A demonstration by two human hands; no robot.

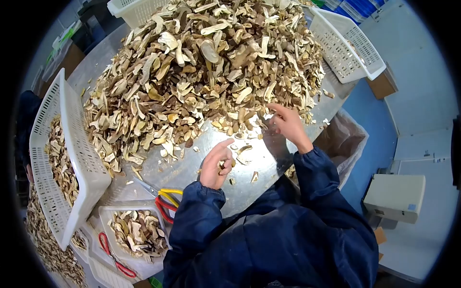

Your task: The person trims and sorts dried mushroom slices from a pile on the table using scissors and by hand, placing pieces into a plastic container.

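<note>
Overall, the heap of brown-and-cream slices (216, 62) lay on the metal table (245, 197), loose pieces scattered before its near edge, with 1 perforated white basket (91, 163) just to its left. The left hand (217, 165) was half curled near those pieces; whether its fingers gripped any could not be determined. At the heap's near edge, the right hand (288, 126) was partly open, index finger extended, with nothing visible in its hold.
</note>
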